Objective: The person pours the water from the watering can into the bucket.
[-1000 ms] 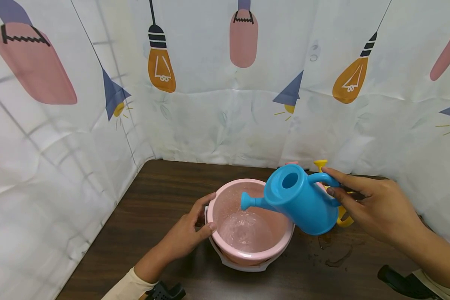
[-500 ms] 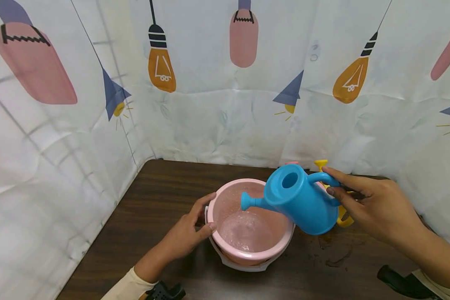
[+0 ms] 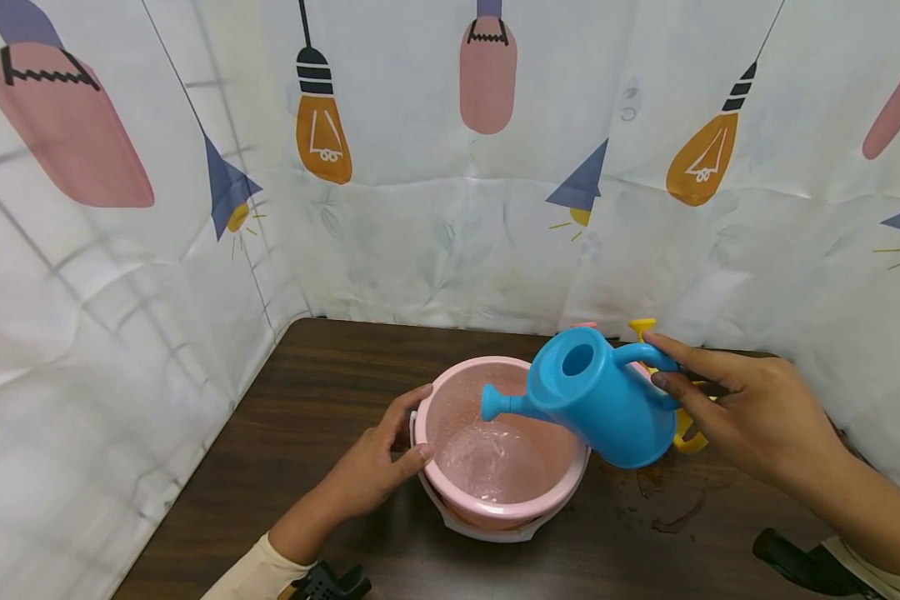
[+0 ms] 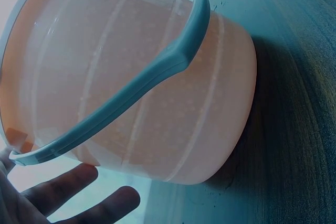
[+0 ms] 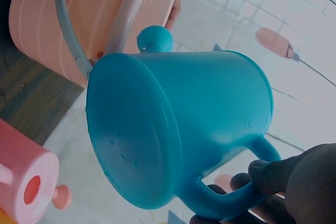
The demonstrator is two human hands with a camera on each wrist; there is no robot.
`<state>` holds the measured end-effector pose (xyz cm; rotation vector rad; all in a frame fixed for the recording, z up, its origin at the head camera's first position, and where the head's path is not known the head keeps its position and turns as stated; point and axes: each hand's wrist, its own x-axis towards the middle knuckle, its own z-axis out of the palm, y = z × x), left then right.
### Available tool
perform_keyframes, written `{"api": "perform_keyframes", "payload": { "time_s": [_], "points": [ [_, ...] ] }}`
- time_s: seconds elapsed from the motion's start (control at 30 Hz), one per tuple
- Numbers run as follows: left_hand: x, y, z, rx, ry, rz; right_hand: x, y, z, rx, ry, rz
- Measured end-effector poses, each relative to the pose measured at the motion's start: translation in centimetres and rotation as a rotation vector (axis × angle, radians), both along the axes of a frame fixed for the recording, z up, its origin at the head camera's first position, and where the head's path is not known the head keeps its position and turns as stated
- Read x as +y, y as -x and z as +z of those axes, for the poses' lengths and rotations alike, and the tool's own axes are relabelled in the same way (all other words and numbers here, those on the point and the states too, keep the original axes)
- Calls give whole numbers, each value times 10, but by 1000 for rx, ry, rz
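Note:
My right hand (image 3: pixel 757 408) grips the handle of a blue toy watering can (image 3: pixel 603 400), tilted so its spout head (image 3: pixel 495 402) hangs over a pink bucket (image 3: pixel 487 506). Water falls from the spout and ripples the water (image 3: pixel 491 458) inside. On the bucket's left side, my left hand (image 3: pixel 378 462) holds the rim, with thumb and index finger over it. The left wrist view shows other fingers (image 4: pixel 105 205) spread beside the bucket wall, below its grey handle (image 4: pixel 142 85). Drops cling to the can's base (image 5: pixel 131 140) in the right wrist view.
Behind the blue can stand a yellow watering can (image 3: pixel 692 443), partly hidden, and a pink watering can (image 5: pixel 31 177). Wet spots (image 3: pixel 678 521) mark the dark wooden table (image 3: pixel 330 367) right of the bucket. Printed curtains (image 3: pixel 420 233) enclose the back and left.
Both hands and the can stay nearly still over the last second. Water keeps running into the bucket, and the ripples on its surface shift.

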<state>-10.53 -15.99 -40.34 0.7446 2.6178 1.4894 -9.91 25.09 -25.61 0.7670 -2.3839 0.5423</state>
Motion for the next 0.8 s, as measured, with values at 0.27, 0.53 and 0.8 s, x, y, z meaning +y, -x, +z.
{"api": "perform_keyframes", "payload": {
  "time_s": [0.27,0.53,0.8],
  "points": [
    [0,0,0,-12,-9,-1,-1,0,1,-3,3,-4],
    [1,-1,1,-13,-6,9,-1,0,0,6,6,0],
    [0,0,0,28,-1,1,-2,0,0,1,15,4]
  ]
}}
